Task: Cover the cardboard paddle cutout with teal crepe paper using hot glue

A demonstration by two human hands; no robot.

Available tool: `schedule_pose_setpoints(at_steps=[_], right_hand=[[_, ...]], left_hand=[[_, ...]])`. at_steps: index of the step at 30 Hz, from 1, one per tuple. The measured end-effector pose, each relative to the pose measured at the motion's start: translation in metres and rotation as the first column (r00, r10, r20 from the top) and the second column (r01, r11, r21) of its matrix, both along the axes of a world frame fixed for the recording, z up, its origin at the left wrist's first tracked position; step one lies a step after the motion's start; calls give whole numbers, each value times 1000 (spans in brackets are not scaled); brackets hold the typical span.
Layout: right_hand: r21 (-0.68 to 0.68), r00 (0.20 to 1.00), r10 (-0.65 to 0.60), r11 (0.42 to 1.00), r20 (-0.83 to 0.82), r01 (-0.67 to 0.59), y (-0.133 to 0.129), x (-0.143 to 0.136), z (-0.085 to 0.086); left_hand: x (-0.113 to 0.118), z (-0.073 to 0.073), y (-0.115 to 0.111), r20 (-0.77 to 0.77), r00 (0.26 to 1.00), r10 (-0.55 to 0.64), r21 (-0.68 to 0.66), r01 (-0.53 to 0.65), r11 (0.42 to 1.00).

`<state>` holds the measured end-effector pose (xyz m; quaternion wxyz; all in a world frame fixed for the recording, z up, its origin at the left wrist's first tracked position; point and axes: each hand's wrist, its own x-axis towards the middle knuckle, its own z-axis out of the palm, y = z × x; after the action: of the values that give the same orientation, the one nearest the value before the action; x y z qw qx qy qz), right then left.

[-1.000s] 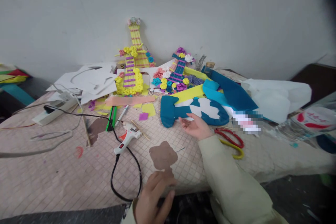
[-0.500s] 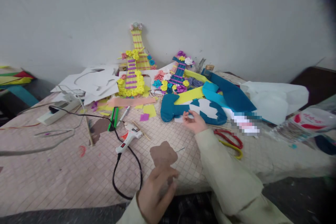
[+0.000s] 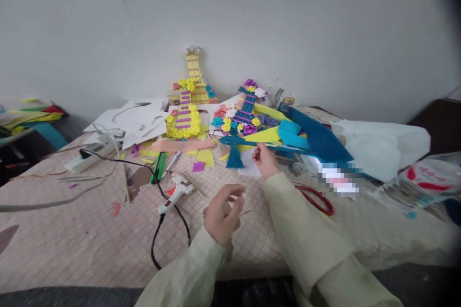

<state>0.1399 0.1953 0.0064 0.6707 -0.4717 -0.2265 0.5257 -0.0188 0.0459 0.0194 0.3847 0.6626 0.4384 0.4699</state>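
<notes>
In the head view, my right hand (image 3: 266, 160) pinches the near edge of a blue paper-covered cutout (image 3: 235, 157). The cutout is tipped almost edge-on, its left end hanging down, so most of its face is hidden. My left hand (image 3: 224, 213) hovers over the front of the table, fingers curved and apart, holding nothing. A white glue gun (image 3: 177, 194) lies left of that hand, its black cord curling below. White paper (image 3: 249, 163) is under the cutout. Red-handled scissors (image 3: 319, 200) lie right of my right sleeve, partly covered.
Flower-trimmed guitar shapes, one yellow (image 3: 183, 115) and one blue (image 3: 247, 108), lean at the back. A green cutter (image 3: 157, 168) and paper scraps (image 3: 206, 157) lie mid-table. A power strip (image 3: 91, 153) is left; a plastic bottle (image 3: 421, 177) is right.
The blue cutout has gone from flat, white-patched face showing, to nearly edge-on, with my right hand gripping its edge. My left hand has moved up and forward over the table.
</notes>
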Motion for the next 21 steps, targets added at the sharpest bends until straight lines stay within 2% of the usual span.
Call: schedule_pose_setpoints(at_steps=[2,4,5,8,9,11,13,15,17,19,21], right_hand=[[34,993,-62,998,99,59,-10,0,10],[106,974,-107,991,199,87,-24,0,23],[142,961,-122,986,247,88,-32,0,30],[229,909,-149,971,390,61,-57,1,54],[267,869,-177,962,463,54,-64,1,62],[368,738,-266,929,620,25,-76,2,76],[452,658,-302,889,690,-66,-82,3,86],[477,679,-220,852,700,-215,-81,4,89],[460,711,-73,807,700,-370,-75,5,84],[438,732,72,759,677,-481,-66,4,72],[437,756,186,720,627,-540,-56,1,56]], left_hand=[[-8,-2,8,155,977,149,-72,-139,988],[-14,1,19,342,895,287,-237,-213,948],[-16,4,24,431,842,326,-336,-185,923],[-9,18,37,595,740,313,-541,81,837],[-4,22,40,621,720,309,-580,157,799],[9,30,45,651,675,347,-655,269,706],[21,35,51,678,610,409,-700,368,612],[31,37,59,736,517,436,-670,469,576],[37,37,67,813,405,418,-582,550,599],[39,32,76,862,329,385,-505,616,604],[38,24,85,880,295,373,-469,666,579]])
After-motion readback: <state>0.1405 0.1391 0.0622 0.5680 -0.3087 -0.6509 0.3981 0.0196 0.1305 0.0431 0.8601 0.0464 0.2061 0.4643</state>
